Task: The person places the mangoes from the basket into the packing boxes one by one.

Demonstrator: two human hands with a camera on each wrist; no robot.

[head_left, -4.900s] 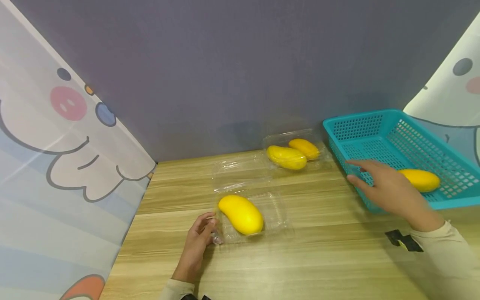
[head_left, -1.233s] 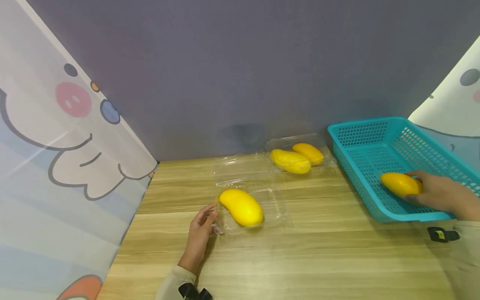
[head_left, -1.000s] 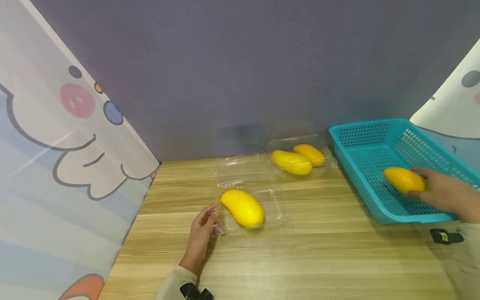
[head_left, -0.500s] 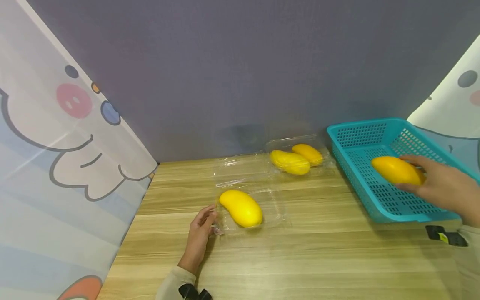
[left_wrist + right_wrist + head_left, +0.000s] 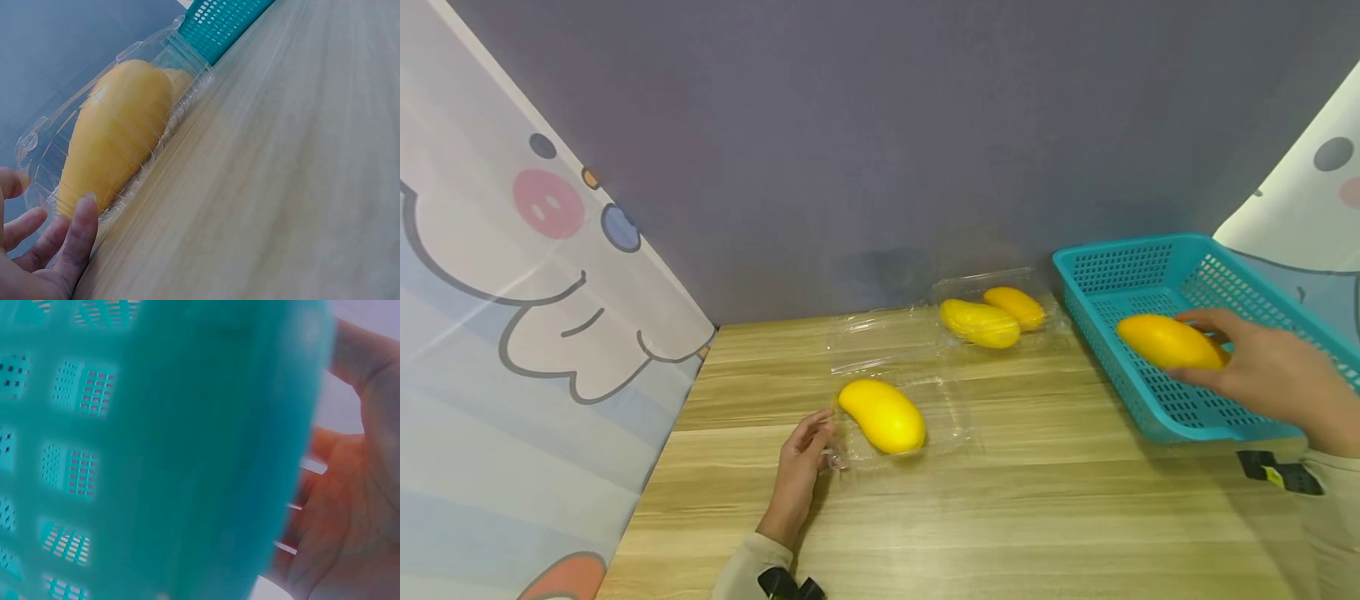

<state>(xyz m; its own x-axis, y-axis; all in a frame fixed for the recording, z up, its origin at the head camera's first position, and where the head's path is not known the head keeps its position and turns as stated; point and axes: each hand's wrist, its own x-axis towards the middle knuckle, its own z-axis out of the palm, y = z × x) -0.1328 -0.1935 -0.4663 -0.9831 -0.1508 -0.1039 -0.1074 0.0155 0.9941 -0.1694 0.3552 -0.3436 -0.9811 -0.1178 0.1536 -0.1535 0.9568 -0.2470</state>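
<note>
A yellow mango [image 5: 1171,342] is gripped between the thumb and fingers of my right hand [image 5: 1273,375], raised over the turquoise basket [image 5: 1183,433]. In the right wrist view the basket's blurred rim covers that mango and part of the hand. Another mango [image 5: 883,417] lies in a clear plastic clamshell box [image 5: 943,408], whose lid [image 5: 880,337] is folded back. My left hand [image 5: 801,458] rests at the box's left end, fingertips touching the plastic, as the left wrist view also shows. The fingers look relaxed.
Behind, beside the basket, a second clear box [image 5: 1037,329] contains two mangoes [image 5: 979,323]. A grey wall [image 5: 880,167] closes off the back of the wooden table [image 5: 1000,525]. Cartoon-printed sheets [image 5: 625,333] hang at both sides.
Over the last seconds my right hand reached into the basket, took hold of the mango there and lifted it; it now shifts leftward with it. My left hand stays by the box.
</note>
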